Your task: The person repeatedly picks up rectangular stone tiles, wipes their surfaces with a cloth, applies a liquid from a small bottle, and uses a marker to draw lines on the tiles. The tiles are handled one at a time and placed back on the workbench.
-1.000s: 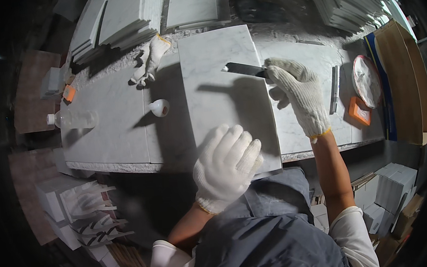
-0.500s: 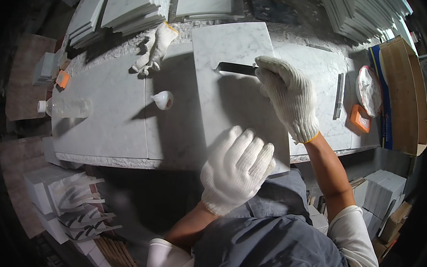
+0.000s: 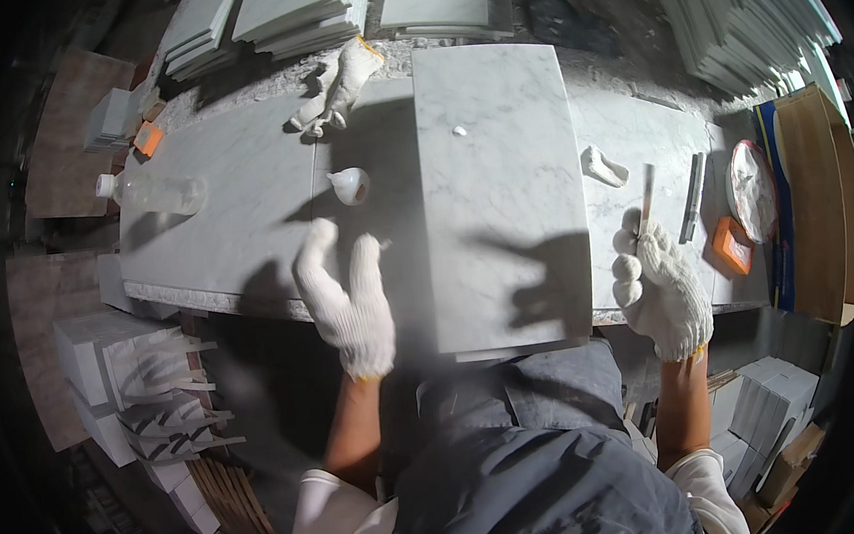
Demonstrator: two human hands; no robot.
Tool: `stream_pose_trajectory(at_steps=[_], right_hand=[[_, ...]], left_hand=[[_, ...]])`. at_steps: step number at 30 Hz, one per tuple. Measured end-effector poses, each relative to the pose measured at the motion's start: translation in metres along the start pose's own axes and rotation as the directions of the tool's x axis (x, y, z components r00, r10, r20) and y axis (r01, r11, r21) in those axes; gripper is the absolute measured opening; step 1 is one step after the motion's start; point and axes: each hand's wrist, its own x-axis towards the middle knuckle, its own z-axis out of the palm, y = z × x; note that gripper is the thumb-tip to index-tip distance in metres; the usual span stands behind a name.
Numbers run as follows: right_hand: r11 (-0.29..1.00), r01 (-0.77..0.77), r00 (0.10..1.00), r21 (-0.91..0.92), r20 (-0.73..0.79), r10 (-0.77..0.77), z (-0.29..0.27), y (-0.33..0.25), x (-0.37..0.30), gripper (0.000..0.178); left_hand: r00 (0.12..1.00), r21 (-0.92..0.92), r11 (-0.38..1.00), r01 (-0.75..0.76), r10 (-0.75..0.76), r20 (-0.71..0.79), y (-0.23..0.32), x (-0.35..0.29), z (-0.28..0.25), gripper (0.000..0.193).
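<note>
A grey-veined white marble slab (image 3: pixel 503 211) lies in front of me, its near end reaching past the bench edge. A small white dab (image 3: pixel 459 131) sits on its far half. My left hand (image 3: pixel 349 298), in a white knit glove, is off the slab's left side, fingers apart and holding nothing. At the slab's right, my gloved right hand (image 3: pixel 665 293) grips a thin flat blade (image 3: pixel 648 194), which points upward. A small white bulb-shaped piece (image 3: pixel 348 186) lies beyond my left hand. A small white object (image 3: pixel 603 167) of unclear kind lies right of the slab.
Spare gloves (image 3: pixel 341 85) and a clear bottle (image 3: pixel 161 195) lie at the left. On the right are grey strips (image 3: pixel 692 198), an orange block (image 3: pixel 732 246), a dish of white material (image 3: pixel 750 191) and a cardboard box (image 3: pixel 819 206). Stacked tiles (image 3: pixel 743 16) stand behind.
My right hand has moved right and nearer with the blade, off the slab. My left hand has swung left from the slab's near edge, fingers spreading. The white dab now shows.
</note>
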Motion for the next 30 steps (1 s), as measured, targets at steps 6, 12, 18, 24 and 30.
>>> stream_pose_trajectory(at_steps=[6, 12, 18, 24, 30], right_hand=[[0.927, 0.159, 0.987, -0.34, 0.069, -0.143, 0.018, -0.005, 0.005, 0.035], [0.563, 0.208, 0.967, -0.8, 0.08, -0.243, 0.057, -0.022, 0.031, 0.045], [0.248, 0.39, 0.901, -0.887, 0.312, -0.301, 0.072, -0.003, 0.089, 0.041], [0.512, 0.411, 0.91, -0.755, 0.37, -0.185, 0.066, 0.012, 0.121, 0.037], [-0.242, 0.635, 0.702, -0.734, 0.679, -0.216, 0.06, 0.017, 0.128, 0.035]], left_hand=[[0.977, 0.435, 0.875, -0.211, 0.208, 0.055, -0.062, 0.045, 0.022, 0.062], [0.961, 0.465, 0.85, -0.248, 0.278, 0.004, -0.091, 0.068, 0.04, 0.042], [0.981, 0.479, 0.858, -0.186, 0.189, 0.042, -0.097, 0.066, 0.038, 0.041], [0.985, 0.553, 0.818, -0.16, 0.172, 0.031, -0.091, 0.064, 0.039, 0.04], [0.986, 0.562, 0.813, -0.156, 0.16, 0.043, -0.088, 0.063, 0.038, 0.039]])
